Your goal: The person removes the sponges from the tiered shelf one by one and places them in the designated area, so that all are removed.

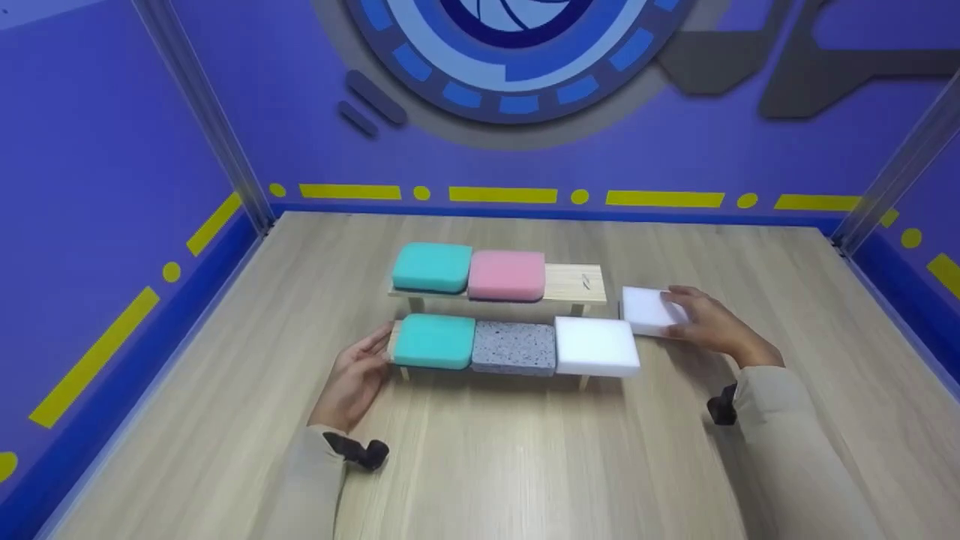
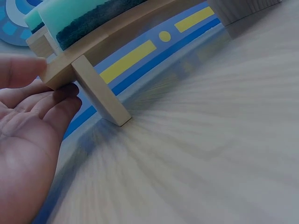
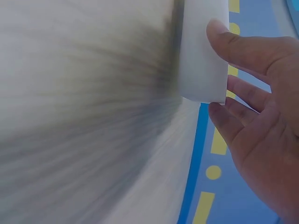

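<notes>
Nearest is the wooden front stand [image 2: 100,93], its left end pinched between the thumb and fingers of the left hand [image 1: 349,384], probably to keep it from shifting; on it sit, side by side, a teal sponge [image 1: 435,342], a speckled grey block [image 1: 514,348] and a white block [image 1: 597,346], apparently packed close to share the narrow top. Just right of the front stand and slightly farther back, the right hand [image 1: 709,324] is clamped, thumb against fingers, on a second white block [image 1: 645,310]; whether that touches the table [image 1: 487,457] I cannot tell. Behind the front stand, a rear stand [image 1: 574,282] bears another teal sponge [image 1: 433,267] and a pink sponge [image 1: 507,275]. The table is pale and wood-grained; beyond the front stand rise blue-purple walls [image 1: 289,142] with yellow dashes and a round emblem [image 1: 517,103]
</notes>
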Demonstrator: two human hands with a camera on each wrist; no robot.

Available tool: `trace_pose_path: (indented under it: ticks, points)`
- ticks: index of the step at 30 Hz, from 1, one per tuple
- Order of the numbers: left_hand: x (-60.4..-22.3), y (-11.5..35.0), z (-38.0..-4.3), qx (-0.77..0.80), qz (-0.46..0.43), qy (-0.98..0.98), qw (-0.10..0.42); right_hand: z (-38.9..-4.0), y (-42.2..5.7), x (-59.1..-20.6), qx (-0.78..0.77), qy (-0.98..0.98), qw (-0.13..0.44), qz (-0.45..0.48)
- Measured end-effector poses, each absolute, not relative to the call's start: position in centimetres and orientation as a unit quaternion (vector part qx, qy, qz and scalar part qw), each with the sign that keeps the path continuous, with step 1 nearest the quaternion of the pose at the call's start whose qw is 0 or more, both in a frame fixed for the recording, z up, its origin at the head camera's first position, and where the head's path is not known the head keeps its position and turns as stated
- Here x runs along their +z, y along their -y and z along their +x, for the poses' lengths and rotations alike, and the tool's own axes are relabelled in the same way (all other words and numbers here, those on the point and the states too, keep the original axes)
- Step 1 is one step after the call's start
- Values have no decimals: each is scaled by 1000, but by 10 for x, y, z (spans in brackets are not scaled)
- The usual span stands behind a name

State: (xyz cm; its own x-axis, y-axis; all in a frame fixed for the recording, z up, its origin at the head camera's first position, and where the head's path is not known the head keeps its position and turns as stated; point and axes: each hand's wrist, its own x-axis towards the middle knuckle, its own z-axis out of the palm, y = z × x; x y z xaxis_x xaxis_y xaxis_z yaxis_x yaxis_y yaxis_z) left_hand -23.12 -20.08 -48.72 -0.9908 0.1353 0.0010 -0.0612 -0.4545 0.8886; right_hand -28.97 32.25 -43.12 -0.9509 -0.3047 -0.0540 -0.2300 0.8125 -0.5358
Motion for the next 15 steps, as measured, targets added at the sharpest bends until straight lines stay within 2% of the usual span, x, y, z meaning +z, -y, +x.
trace_pose_path:
  ticks: [15]
  points:
    - [-489,201,-231,859,38,-506,60,-289,-321,-436,-284,-946,97,-121]
